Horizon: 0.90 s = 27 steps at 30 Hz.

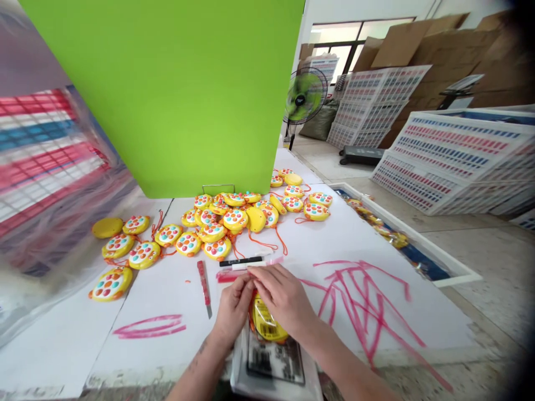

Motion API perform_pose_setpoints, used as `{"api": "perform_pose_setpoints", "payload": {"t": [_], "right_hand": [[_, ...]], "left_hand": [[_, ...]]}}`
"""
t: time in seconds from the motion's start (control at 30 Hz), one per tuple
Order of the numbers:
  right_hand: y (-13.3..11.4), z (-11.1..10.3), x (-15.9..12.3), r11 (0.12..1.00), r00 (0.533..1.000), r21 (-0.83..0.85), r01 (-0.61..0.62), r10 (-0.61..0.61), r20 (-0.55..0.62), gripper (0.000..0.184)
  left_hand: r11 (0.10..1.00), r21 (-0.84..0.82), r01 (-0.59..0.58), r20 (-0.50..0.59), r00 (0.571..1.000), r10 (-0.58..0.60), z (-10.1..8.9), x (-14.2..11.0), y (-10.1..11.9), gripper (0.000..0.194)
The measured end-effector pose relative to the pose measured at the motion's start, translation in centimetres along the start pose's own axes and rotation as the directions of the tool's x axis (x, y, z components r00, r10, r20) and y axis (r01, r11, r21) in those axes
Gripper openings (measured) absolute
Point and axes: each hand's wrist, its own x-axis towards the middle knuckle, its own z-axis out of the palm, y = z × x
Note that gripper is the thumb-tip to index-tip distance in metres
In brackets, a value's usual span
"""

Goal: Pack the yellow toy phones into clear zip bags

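Between my hands lies a yellow toy point(266, 323) with a barcode label facing up, apparently inside a shiny clear plastic bag. Fingers of my left hand point(232, 309) are pinched at the bag's top edge. My right hand point(288, 298) is closed on the same edge, its fingers meeting the left ones; the fingertips partly cover what they grip. Beneath the toy rests a stack of clear plastic bags point(271, 379) with dark printing. Just beyond my hands are a black marker point(241, 261) and pink markers point(228, 277). A red-handled utility knife point(204, 284) lies to the left.
Several yellow toys with coloured buttons and orange cords point(215, 231) are piled ahead. Behind them stands a green board point(179, 100). Right of the table point(418, 301) is a white crate point(455, 278) of bagged toys. Farther off are stacked baskets point(460, 156) and a fan point(301, 100).
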Motion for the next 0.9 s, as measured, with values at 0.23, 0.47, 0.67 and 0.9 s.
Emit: {"api": "perform_pose_setpoints", "payload": {"t": [0.23, 0.47, 0.67, 0.9], "right_hand": [[-0.3, 1.2, 0.7, 0.994, 0.997, -0.103, 0.036, -0.029, 0.071, 0.03], [2.3, -0.3, 0.7, 0.815, 0.873, 0.341, -0.469, 0.485, 0.042, 0.028], [1.5, -1.0, 0.3, 0.953, 0.971, 0.185, -0.24, 0.239, 0.031, 0.029], [-0.1, 0.5, 0.4, 0.981, 0.993, -0.172, 0.086, -0.071, 0.093, 0.032]], "left_hand": [[0.977, 0.205, -0.062, 0.037, 0.998, 0.055, 0.0, -0.5, -0.2, 0.026], [0.985, 0.169, -0.034, 0.026, 0.999, 0.03, 0.1, -0.4, 0.3, 0.027], [0.992, 0.129, 0.0, 0.011, 1.0, -0.001, 0.2, -0.4, 0.0, 0.029], [0.984, 0.174, -0.031, 0.022, 0.999, 0.027, 0.0, -0.5, 0.0, 0.03]]}}
